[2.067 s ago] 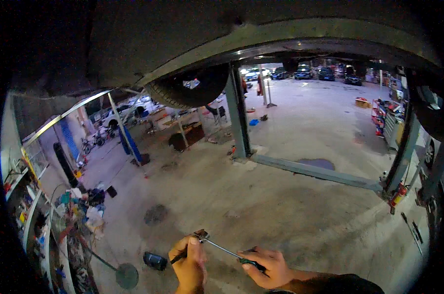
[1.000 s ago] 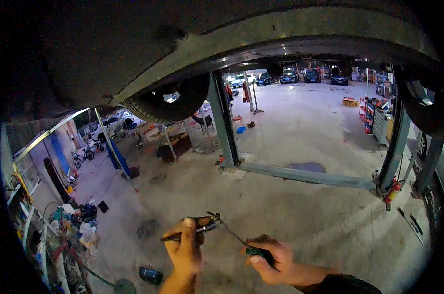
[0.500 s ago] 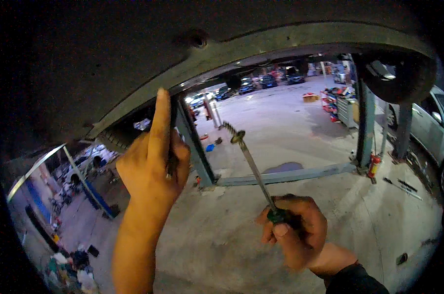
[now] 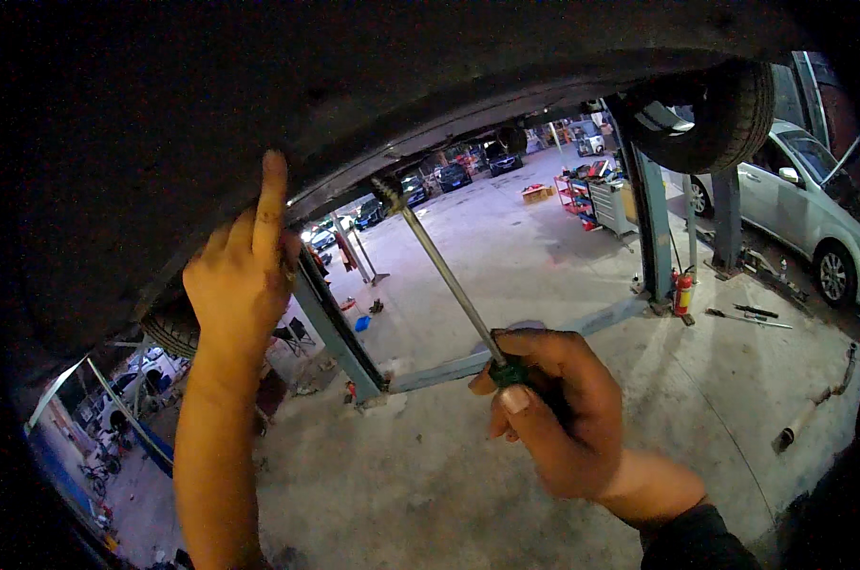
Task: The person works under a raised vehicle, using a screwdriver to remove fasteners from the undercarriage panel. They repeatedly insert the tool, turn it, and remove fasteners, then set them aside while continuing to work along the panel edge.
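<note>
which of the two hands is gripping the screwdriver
The right hand, lower in the picture, grips the screwdriver by its dark handle; the left hand, higher up, extends its index finger.

Dim vehicle workshop with a stained concrete floor [image 4: 401,465]
Pale violet light brightens the floor's far end, while the near part lies in brownish shade; two grey-green posts, left [image 4: 340,323] and right [image 4: 656,228], stand joined by a low floor beam [image 4: 620,316]; a red fire extinguisher [image 4: 682,293] stands beside the right one; beyond are a red cart [image 4: 573,197], a grey drawer cabinet [image 4: 612,207] and dark parked cars [image 4: 453,177]; a silver car [image 4: 791,201] stands at right
</note>
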The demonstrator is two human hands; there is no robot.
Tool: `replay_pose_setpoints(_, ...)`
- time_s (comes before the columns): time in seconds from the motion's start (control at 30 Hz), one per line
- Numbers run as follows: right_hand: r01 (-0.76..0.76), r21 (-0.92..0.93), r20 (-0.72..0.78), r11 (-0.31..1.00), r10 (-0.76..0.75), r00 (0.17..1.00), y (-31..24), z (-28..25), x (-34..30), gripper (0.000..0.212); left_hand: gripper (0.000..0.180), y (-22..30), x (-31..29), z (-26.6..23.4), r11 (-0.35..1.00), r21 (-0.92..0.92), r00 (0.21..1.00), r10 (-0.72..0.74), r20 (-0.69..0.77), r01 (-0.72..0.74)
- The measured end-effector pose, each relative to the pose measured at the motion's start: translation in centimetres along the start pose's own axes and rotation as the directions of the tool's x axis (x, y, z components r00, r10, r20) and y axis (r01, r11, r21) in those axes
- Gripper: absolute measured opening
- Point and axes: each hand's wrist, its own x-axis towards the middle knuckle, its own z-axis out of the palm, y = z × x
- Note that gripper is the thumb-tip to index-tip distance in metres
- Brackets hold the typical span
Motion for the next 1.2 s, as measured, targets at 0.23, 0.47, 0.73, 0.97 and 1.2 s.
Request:
replay_pose_setpoints(0.23, 0.059, -0.012, 0.093, 0.998, -0.057, 0.994, 1.9, -1.0, 3.0, 0.035, 0.097, -2.3, 1.0, 2.5, 0.996, 0.051, 0.995, 0.070, -0.064, -0.067)
replay_pose_setpoints(0.47, 0.101, 0.015, 0.127, 0.995, -0.102, 0.987, 1.9, -1.0, 6.0, 0.036, 0.086, -3.6, 1.0, 4.1, 0.997, 0.038, 0.994, 0.075, -0.083, -0.072)
replay_pose_setpoints(0.73, 0.065, -0.027, 0.074, 0.998, -0.062, 0.995, 1.6, -0.1, 8.1, 0.035, 0.063, -4.7, 1.2, 4.9, 0.939, 0.042, 0.899, 0.341, -0.274, -0.343)
replay_pose_setpoints(0.97, 0.138, 0.010, -0.112, 0.990, -0.136, 0.984, 2.6, 1.2, 8.4, 0.032, 0.046, -3.2, 1.3, 5.8, 0.830, 0.166, 0.781, 0.558, -0.282, -0.533)
replay_pose_setpoints(1.2, 0.197, -0.089, -0.087, 0.976, -0.204, 0.975, 3.7, 0.4, 8.4, 0.033, 0.042, -2.6, 1.8, 6.9, 0.786, 0.233, 0.697, 0.616, -0.367, -0.572)
